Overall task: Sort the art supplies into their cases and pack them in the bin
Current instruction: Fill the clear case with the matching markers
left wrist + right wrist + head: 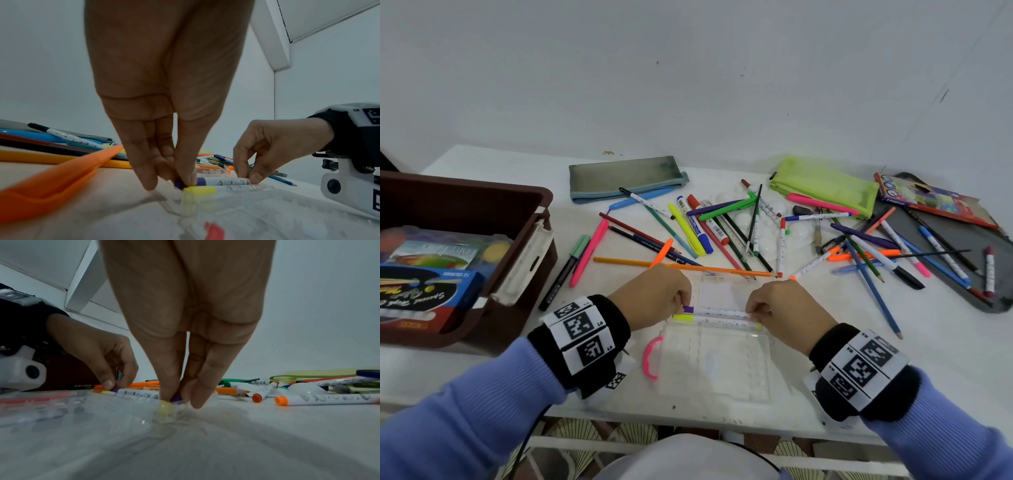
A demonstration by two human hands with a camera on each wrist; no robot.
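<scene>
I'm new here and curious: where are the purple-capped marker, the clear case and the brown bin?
purple-capped marker [717,311]: head view, white barrel.
clear case [722,373]: head view, bare floor.
brown bin [465,186]: head view, back rim.

Even, soft light fills the head view, with only faint shadows on the white surface [945,342] and wide-angle bending at the edges. Both wrist views are dimmer and bluish; the nearest foreground blurs, and the clear plastic case [287,211] smears out of focus.
</scene>
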